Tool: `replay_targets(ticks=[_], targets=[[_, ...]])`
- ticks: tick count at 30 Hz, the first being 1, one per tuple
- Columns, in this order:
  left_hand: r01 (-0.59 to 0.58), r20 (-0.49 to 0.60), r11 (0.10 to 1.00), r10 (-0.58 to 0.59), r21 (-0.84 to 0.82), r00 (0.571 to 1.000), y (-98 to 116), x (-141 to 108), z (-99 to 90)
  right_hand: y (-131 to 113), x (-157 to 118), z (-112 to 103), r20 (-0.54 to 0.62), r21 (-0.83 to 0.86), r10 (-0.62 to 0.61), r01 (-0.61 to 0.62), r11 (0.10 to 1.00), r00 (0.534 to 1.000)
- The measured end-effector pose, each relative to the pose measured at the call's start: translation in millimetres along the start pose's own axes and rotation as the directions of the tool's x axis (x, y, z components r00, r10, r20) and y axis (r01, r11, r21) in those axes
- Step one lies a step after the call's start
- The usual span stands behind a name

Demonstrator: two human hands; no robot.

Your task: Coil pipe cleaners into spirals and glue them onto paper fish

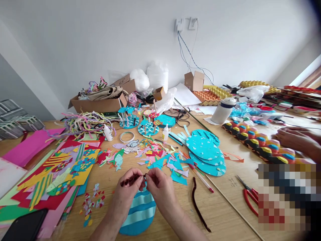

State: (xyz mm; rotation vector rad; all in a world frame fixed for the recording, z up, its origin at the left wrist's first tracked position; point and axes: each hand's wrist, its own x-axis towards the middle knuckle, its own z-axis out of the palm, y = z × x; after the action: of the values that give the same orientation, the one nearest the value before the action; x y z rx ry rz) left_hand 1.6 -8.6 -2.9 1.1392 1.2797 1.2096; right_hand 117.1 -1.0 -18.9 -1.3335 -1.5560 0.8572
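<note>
My left hand [130, 189] is closed round a dark brown pipe cleaner [127, 181], whose curled part sticks out to the left of the fingers. The fingertips of my right hand [160, 187] pinch the same pipe cleaner at its other end, close against the left fingertips. Below both hands lies a blue paper disc [137, 229] with light blue wavy strips across it; its top is partly hidden by the hands. Right of my right forearm, a second brown pipe cleaner [197, 207], slightly bent, rests on the wooden table.
Paper scraps [155, 150] and fish cutouts [118, 159] lie beyond my hands. Glue bottles [165, 133] stand behind. To the right are blue discs [204, 145], a thin stick [233, 204], red-handled scissors [247, 194], and another person's hands [293, 137] beside a painted egg tray [258, 139].
</note>
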Motion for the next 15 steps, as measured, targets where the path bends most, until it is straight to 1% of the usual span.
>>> replay_targets(ticks=[4, 6, 8, 9, 11, 13, 15], targets=[[0.025, 0.007, 0.997, -0.025, -0.072, 1.0, 0, -1, -0.6, 4, -1, 2, 0.016, 0.019, -0.021, 0.021, 1.0, 1.0], [0.015, 0.013, 0.999, -0.014, -0.048, 1.0, 0, -1, -2.0, 4, -1, 2, 0.029, 0.047, -0.018, 0.017, 0.999, 0.999], [-0.01, 0.032, 1.0, 0.009, 0.02, 0.999, -1, 0, -4.0, 3, -2, 3, 0.043, 0.089, 0.009, -0.013, 0.996, 0.999], [-0.027, 0.045, 0.998, 0.024, 0.064, 0.999, -1, 1, -5.2, 2, -1, 3, 0.058, 0.134, 0.052, -0.059, 0.989, 0.997], [-0.071, 0.067, 0.984, 0.061, 0.161, 0.996, -2, 2, -8.0, 0, 0, 2, 0.124, 0.26, 0.175, -0.202, 0.944, 0.977], [-0.144, 0.093, 0.949, 0.123, 0.281, 0.988, -1, 4, -11.1, -2, 1, 1, 0.231, 0.369, 0.28, -0.35, 0.861, 0.932], [-0.256, 0.167, 0.876, 0.204, 0.409, 0.965, 0, 5, -14.5, -3, 3, -1, 0.34, 0.42, 0.325, -0.452, 0.787, 0.882]])
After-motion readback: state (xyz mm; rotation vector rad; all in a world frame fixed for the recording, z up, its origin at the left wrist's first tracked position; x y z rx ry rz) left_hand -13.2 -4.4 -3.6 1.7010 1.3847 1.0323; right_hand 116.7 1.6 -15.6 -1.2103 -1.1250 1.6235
